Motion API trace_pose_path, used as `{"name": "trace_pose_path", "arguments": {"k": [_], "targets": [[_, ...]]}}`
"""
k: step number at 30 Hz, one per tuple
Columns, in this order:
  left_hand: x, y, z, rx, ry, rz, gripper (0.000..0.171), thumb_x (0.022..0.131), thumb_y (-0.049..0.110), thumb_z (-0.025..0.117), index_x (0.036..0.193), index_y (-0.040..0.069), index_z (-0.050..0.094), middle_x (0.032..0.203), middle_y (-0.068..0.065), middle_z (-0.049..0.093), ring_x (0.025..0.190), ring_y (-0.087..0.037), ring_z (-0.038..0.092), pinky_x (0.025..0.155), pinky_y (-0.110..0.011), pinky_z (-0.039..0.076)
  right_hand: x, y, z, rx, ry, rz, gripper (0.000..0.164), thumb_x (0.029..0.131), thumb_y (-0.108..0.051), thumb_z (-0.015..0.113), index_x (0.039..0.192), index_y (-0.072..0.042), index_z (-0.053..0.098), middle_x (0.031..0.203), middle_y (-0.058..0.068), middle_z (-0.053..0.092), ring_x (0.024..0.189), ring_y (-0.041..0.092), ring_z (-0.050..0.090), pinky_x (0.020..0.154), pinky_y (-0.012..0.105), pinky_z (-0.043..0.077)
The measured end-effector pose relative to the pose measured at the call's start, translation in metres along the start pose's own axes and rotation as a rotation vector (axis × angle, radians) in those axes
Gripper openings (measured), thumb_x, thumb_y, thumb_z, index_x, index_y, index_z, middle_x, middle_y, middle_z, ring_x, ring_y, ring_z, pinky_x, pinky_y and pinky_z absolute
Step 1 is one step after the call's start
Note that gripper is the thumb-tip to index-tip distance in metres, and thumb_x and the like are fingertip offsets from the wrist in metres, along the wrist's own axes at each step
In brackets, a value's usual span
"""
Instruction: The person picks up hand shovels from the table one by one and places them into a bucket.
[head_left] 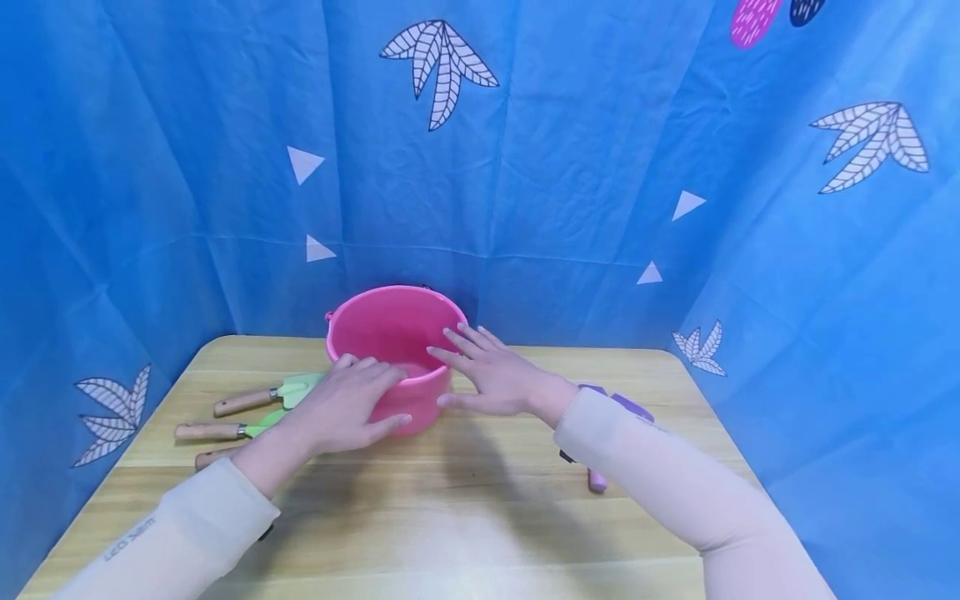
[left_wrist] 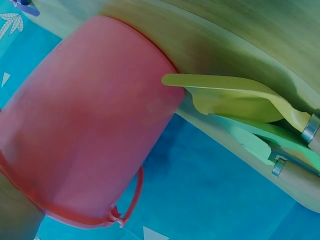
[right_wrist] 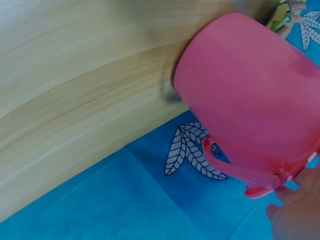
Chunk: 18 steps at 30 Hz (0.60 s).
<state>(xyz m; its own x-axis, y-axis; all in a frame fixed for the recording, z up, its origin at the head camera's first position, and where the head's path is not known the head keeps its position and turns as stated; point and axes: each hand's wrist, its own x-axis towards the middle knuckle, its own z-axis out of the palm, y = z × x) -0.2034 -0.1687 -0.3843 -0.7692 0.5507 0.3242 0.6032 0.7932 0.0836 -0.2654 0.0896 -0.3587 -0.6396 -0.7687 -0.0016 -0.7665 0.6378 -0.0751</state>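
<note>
A pink bucket [head_left: 397, 321] stands upright at the back of the wooden table, its mouth facing up. My left hand [head_left: 341, 408] holds its near left rim, fingers bent over the edge and thumb outside against the wall; the fingertips are hidden inside. At the right rim is my right hand [head_left: 491, 375], fingers spread and fairly straight, thumb apart. In the right wrist view its fingers [right_wrist: 287, 192] lie by the bucket's handle joint [right_wrist: 282, 176]. The pink handle [left_wrist: 135, 195] hangs down outside the bucket.
Left of the bucket lie several green garden tools with wooden handles, among them a light green trowel [head_left: 296, 387] and a yellow-green one [left_wrist: 235, 97]. A purple tool [head_left: 630, 407] sits partly under my right forearm. Blue patterned cloth [head_left: 495, 167] surrounds the table [head_left: 465, 525].
</note>
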Motion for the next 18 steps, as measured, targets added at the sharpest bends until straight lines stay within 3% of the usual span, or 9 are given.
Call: {"name": "trace_pose_path", "arguments": {"k": [9,18], "targets": [[0.002,-0.001,0.002,-0.003,0.012,-0.009,0.069,0.074,0.071,0.054,0.128,0.03,0.045,0.111,0.014,0.056,0.097,-0.007,0.046,0.084,-0.038,0.038,0.007,0.003,0.001,-0.012,0.009,-0.02,0.078,0.08,-0.079,0.027,0.144,-0.034,0.022,0.152,0.0,0.02,0.139,0.019,0.006,0.111,0.045,0.009],[0.005,-0.005,0.005,-0.036,0.001,-0.026,0.059,0.077,0.066,0.057,0.124,0.03,0.048,0.104,0.016,0.055,0.092,-0.006,0.044,0.081,-0.037,0.037,0.012,0.004,-0.001,-0.025,0.03,-0.089,0.07,0.086,-0.073,0.027,0.133,-0.024,0.044,0.135,-0.003,0.045,0.129,0.018,0.029,0.109,0.042,0.02]]}}
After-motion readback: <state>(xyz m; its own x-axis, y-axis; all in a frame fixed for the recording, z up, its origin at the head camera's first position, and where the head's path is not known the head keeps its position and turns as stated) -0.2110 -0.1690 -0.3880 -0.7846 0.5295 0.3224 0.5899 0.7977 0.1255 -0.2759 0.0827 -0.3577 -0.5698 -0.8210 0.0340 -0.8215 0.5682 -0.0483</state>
